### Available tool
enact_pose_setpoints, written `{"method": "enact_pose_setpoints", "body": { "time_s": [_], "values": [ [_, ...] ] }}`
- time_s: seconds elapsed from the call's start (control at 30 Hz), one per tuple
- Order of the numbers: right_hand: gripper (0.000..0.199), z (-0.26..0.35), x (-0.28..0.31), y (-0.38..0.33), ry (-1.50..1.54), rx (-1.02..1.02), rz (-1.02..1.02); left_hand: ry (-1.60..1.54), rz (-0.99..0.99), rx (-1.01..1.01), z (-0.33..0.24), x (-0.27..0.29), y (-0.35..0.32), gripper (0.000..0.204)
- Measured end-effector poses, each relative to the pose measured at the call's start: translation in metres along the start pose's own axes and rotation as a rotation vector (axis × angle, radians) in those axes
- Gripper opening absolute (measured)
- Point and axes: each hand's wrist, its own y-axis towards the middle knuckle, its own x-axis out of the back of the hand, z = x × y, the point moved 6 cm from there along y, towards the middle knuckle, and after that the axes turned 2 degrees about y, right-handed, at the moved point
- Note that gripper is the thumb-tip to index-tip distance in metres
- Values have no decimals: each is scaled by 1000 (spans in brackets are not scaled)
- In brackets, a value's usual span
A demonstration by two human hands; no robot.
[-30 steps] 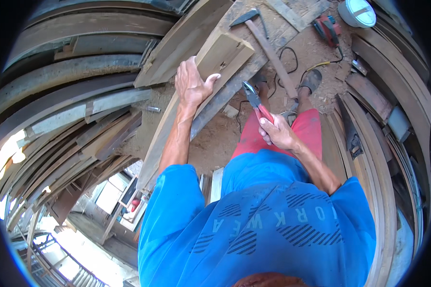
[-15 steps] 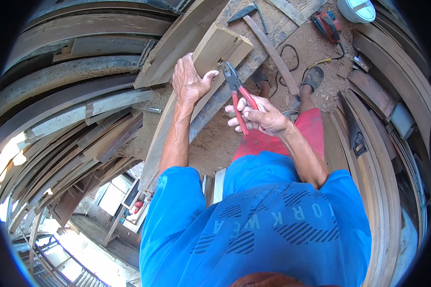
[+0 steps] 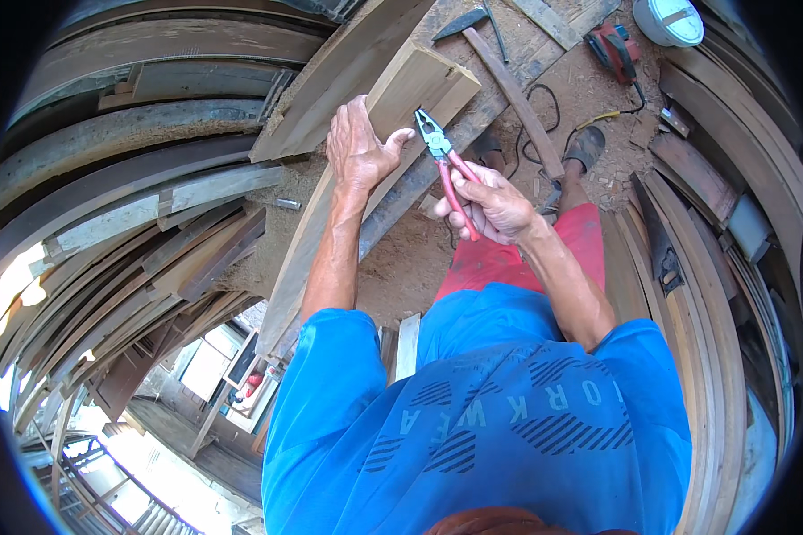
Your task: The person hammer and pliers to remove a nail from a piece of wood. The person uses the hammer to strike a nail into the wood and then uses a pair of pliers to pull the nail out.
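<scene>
My left hand [image 3: 363, 147] lies flat on a long wooden beam [image 3: 419, 78], its fingers stretched over the far side and the thumb pointing right. In my right hand [image 3: 495, 207] are pliers [image 3: 435, 138] with red handles, the fingers wrapped round the grips. The jaws of the pliers are at the beam's near face, right of my left thumb, at a small dark spot. Whether the jaws have hold of anything there is too small to tell.
A hammer [image 3: 509, 85] with a wooden handle lies on a plank beyond the beam. A red power tool [image 3: 614, 52] with a cord and a white bucket [image 3: 669, 22] stand at the far right. A handsaw [image 3: 662, 254] rests by stacked boards [image 3: 718, 357]. More timber [image 3: 152, 134] is piled on the left.
The pliers have turned in my right hand, so their jaws now show lighter and broader at the dark spot. My right fingers have closed further round the handles. My left hand stays on the beam.
</scene>
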Motion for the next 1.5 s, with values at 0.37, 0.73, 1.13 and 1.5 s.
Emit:
{"method": "enact_pose_setpoints", "body": {
  "time_s": [0.37,0.73,1.13,1.5],
  "values": [
    [41,46,2,-11,-646,-18,-108,-188,166,136,12,-15,12,96],
    [33,235,-13,-37,-1775,646,-1021,-173,-178,-9,16,-61,-22,86],
    [32,226,-41,-7,-2160,900,-1281,-278,-212,-404,3,-47,-33,81],
    [35,131,12,3,-1832,606,-1156,-283,-334,-261,8,-52,-27,64]
  ]
}}
